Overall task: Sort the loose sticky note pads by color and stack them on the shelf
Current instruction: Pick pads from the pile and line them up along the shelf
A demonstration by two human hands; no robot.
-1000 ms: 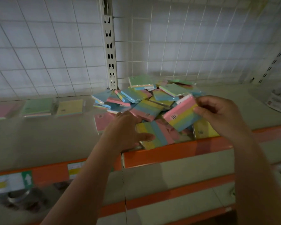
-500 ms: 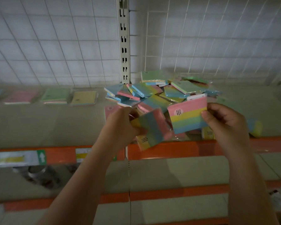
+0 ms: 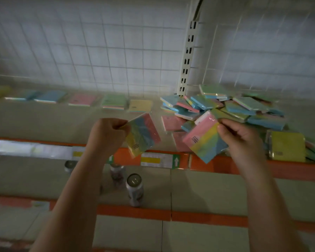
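My left hand (image 3: pixel 107 136) pinches a wrapped striped pad (image 3: pixel 143 134) of pink, blue and yellow by its upper left corner, above the shelf's orange front edge. My right hand (image 3: pixel 241 138) holds a second striped pad (image 3: pixel 204 138), pink, yellow and blue, by its right side. Behind and to the right lies a loose heap of pads (image 3: pixel 225 108) in blue, green, pink and yellow. A yellow pad (image 3: pixel 286 146) lies flat at the right front. Along the back wall stands a row of sorted pads: blue (image 3: pixel 50 96), pink (image 3: pixel 82 100), green (image 3: pixel 114 102), yellow (image 3: pixel 140 106).
The shelf (image 3: pixel 44 122) has an orange front rail (image 3: pixel 289 170) with price labels (image 3: pixel 156 160). A white wire grid (image 3: pixel 98 51) and a slotted upright (image 3: pixel 187 57) back it. Cans (image 3: pixel 135 190) stand on the lower shelf below my left arm.
Both hands have lifted their striped pads off the heap and moved left with them. The view has swung left and down, showing more sorted pads and the cans below.
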